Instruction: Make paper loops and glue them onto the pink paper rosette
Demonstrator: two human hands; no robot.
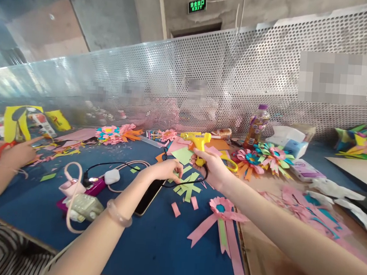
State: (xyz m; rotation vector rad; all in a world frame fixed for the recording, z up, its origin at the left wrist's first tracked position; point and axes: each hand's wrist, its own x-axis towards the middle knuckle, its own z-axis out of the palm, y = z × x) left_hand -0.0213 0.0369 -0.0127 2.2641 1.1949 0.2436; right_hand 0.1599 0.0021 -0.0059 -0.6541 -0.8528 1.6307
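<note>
My right hand [211,168] is wrapped round the handle of a yellow glue gun [196,136], which is raised above the table with its nozzle to the left. A black cord [186,183] runs from the gun's grip past my left hand. My left hand [167,170] has its fingers bent together over light green paper strips [188,190]; what is between the fingertips is hidden. Beneath that wrist lies a dark phone [149,198]. Nearer to me is a pink paper rosette [221,208] with ribbon tails. Two small pink pieces [176,210] lie beside the strips.
A power strip with plugs [95,188] and cables stands left. Further left, another person's hand [20,153] is near orange-handled scissors [3,148]. Paper flowers [273,156], a drink bottle [257,125] and a tissue pack [288,140] stand right, before a perforated metal screen [162,77].
</note>
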